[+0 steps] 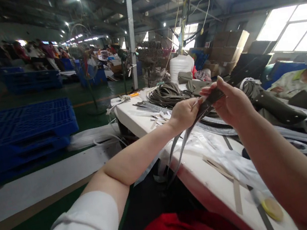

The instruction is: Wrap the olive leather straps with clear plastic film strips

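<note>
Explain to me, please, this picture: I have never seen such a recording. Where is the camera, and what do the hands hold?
There is no machine, only a person's two bare hands. The single picture comes from a camera worn on the head, so both arms reach forward from below. The left hand grips a bundle of dark flat strips. The strips also cross the fingers of the right hand; how firmly it grips is unclear. Loose ends hang by the edge of the white table. On it lie coiled dark strips, translucent plastic and a round yellow object.
</note>
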Tool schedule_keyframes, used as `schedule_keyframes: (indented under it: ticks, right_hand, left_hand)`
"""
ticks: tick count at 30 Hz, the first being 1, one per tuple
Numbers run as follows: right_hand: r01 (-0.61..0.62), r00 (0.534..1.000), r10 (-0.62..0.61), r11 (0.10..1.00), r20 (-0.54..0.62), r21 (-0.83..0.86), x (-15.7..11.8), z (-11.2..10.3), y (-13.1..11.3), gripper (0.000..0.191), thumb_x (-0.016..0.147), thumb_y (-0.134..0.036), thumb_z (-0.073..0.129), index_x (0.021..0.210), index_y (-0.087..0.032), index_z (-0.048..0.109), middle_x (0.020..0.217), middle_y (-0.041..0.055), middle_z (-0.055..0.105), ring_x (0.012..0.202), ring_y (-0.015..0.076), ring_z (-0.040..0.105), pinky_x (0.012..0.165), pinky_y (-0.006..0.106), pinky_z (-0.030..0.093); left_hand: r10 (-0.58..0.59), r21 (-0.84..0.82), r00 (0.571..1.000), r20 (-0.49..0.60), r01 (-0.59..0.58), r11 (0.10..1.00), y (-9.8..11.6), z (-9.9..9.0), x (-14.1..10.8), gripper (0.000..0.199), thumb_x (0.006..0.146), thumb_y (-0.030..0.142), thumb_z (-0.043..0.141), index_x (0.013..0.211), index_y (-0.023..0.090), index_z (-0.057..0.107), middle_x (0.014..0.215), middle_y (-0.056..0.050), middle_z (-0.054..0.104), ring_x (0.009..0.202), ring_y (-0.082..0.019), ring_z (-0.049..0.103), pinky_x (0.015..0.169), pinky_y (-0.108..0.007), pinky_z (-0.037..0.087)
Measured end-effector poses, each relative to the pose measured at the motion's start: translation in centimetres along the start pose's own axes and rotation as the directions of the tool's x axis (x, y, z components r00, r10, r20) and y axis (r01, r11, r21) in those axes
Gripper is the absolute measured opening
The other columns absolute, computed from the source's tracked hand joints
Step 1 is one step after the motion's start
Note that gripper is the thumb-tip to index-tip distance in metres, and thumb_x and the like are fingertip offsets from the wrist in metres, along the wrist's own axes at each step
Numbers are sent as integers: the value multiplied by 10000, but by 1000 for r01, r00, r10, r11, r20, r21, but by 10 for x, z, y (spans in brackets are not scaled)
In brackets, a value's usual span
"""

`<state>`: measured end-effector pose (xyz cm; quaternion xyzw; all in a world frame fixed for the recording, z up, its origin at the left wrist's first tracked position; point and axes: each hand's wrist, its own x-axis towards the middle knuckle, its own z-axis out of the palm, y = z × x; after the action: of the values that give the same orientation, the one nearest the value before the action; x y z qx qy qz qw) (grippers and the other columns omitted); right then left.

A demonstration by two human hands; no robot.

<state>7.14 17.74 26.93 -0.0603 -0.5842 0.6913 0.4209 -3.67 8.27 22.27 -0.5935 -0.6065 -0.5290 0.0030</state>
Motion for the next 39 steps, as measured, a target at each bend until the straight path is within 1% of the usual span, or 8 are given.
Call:
schedule_keyframes:
  ticks: [5,10,19,27,31,34,37,39]
  right_hand:
    - [21,995,-19,1000,-94,19,3,-21,1,377,688,-519,803,693,-203,597,665,20,732,698,189,713,765,308,564]
    - [42,998,-45,996,-39,-75,-6,-17,18,418,714,-606,736,706,-227,558,704,34,746,825,264,719,810,379,534]
    - [-85,967,77,996,241,23,-23,-39,-33,148,657,-234,670,800,-221,703,1020,58,754,1082,276,649,979,433,469]
    - [-91,991,92,996,100,-12,-18,-47,-52,149,739,-338,610,757,-206,678,899,100,761,1001,300,681,881,458,526]
    - [-89,996,85,979,-28,-184,-17,-40,-54,132,727,-338,678,753,-214,644,784,74,748,897,284,704,800,425,546]
    - [-73,993,98,951,70,-301,-23,-26,-47,193,694,-352,728,790,-198,663,775,62,741,825,272,702,681,365,544]
    - [-70,971,128,960,203,-271,-28,-16,-45,238,677,-377,747,805,-185,687,816,71,744,798,271,695,572,326,516]
    - [-75,979,110,977,173,-200,-24,-16,-51,230,664,-376,755,782,-188,694,808,75,747,828,277,699,624,344,538]
  left_hand:
    - [-79,51,997,-10,80,996,-3,9,-18,574,997,460,315,605,188,635,539,-3,624,534,-131,568,523,-217,367]
    - [-75,-11,995,-68,75,997,-1,22,-18,581,989,480,313,604,190,637,569,-25,660,536,-139,578,531,-226,389]
    - [-136,-185,989,-53,124,975,7,30,-13,632,958,617,308,619,178,611,541,-19,644,456,-121,520,464,-218,354]
    - [-71,-120,996,-62,63,991,21,38,-12,675,961,624,281,599,184,643,537,-21,632,470,-124,512,472,-224,334]
    - [-44,-139,995,-86,31,990,28,37,-9,661,975,592,292,599,180,647,525,-20,625,485,-127,526,490,-229,333]
    - [-25,-182,993,-112,4,983,35,32,-3,636,970,595,306,649,168,652,557,-28,652,500,-134,545,509,-229,359]
    - [-33,-229,991,-132,1,973,36,30,1,629,962,622,286,729,166,650,566,-21,656,493,-138,554,503,-228,377]
    - [-45,-200,991,-127,19,980,33,32,-1,633,952,643,279,686,177,616,524,-8,621,473,-135,540,489,-228,366]
